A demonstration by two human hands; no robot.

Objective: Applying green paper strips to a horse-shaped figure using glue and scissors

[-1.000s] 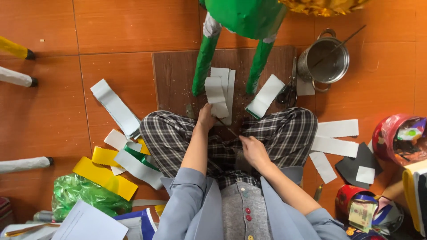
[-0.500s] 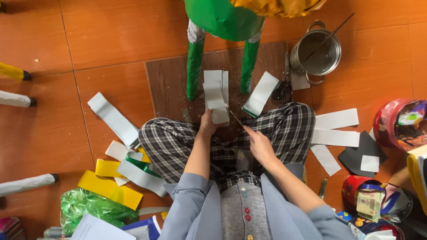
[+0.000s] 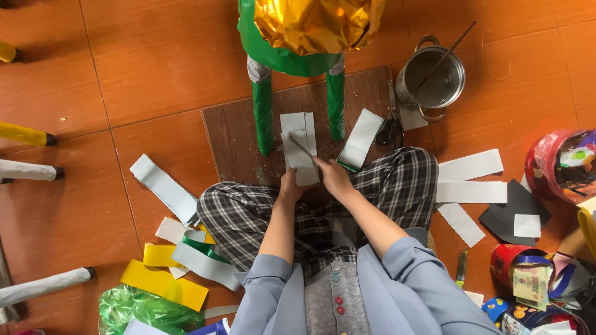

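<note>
I sit cross-legged in checked trousers at a brown board point(image 3: 233, 133) on the floor. My left hand point(image 3: 289, 184) holds the near end of a stack of white paper strips point(image 3: 298, 139) lying on the board. My right hand point(image 3: 333, 175) grips a thin stick or brush point(image 3: 300, 146) whose tip rests across the top strip. Just beyond the strips stands a figure with green-wrapped legs point(image 3: 262, 115) and a gold foil body point(image 3: 316, 25).
A steel pot point(image 3: 431, 77) with a stick in it and scissors point(image 3: 392, 127) lie at the board's right. More white strips point(image 3: 470, 166) lie right, white, yellow and green strips point(image 3: 162, 282) left. Tins point(image 3: 562, 164) stand far right; wrapped poles point(image 3: 28, 169) lie left.
The view has tilted so everything sits lower in frame. My right hand has drawn the stick over the strips; my left hand stays on their near end.
</note>
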